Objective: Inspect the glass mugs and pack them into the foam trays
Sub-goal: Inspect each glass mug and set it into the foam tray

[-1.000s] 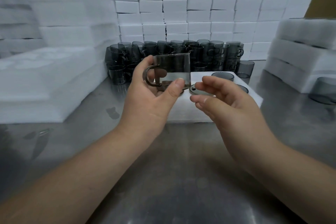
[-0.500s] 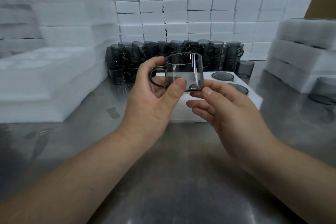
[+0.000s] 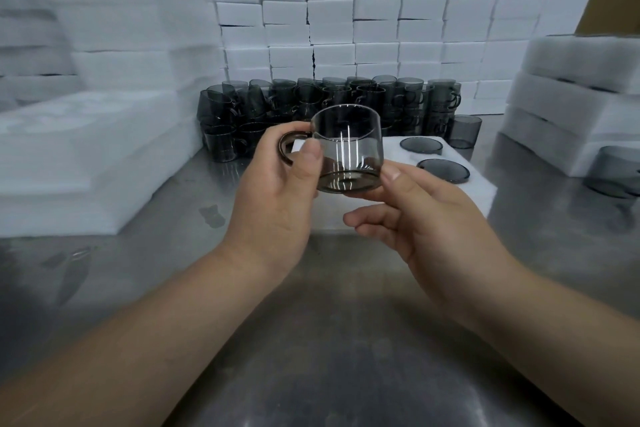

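Smoky glass mug (image 3: 348, 149) upright, aloft, handle left.

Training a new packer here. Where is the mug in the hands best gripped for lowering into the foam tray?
Grip the mug by its handle, coming from the left, as the left hand does: it stands upright, handle jutting leftward. The right hand steadies the base from the right.
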Demonstrator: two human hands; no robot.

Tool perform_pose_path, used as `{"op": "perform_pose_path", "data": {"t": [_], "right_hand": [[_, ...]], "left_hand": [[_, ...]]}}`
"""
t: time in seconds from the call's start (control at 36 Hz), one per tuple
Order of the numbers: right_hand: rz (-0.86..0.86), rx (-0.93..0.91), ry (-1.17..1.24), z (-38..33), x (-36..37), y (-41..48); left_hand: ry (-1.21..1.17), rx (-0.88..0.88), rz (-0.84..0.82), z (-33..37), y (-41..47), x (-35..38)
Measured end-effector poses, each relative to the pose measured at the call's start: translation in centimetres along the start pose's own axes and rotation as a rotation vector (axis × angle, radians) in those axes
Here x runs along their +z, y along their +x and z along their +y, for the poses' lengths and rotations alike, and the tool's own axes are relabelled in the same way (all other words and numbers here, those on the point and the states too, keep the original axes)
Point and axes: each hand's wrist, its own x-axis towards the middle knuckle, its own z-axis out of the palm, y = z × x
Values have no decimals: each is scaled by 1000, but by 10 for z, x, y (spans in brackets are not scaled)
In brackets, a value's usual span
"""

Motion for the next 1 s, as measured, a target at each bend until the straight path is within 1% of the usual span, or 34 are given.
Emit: {"op": "perform_pose_path", "data": {"t": [0.19, 0.42, 0.64, 1.0], "right_hand": [[-1, 20, -15, -1, -1, 1], [15, 73, 39, -2, -1, 4], [32, 115, 72, -1, -3, 5], [42, 128, 84, 0, -4, 6]], "left_hand": [[10, -1, -6, 0, 1, 0], [-3, 6, -46, -1, 1, 0], [112, 20, -37, -3, 1, -1], [148, 26, -62, -4, 0, -1]]}}
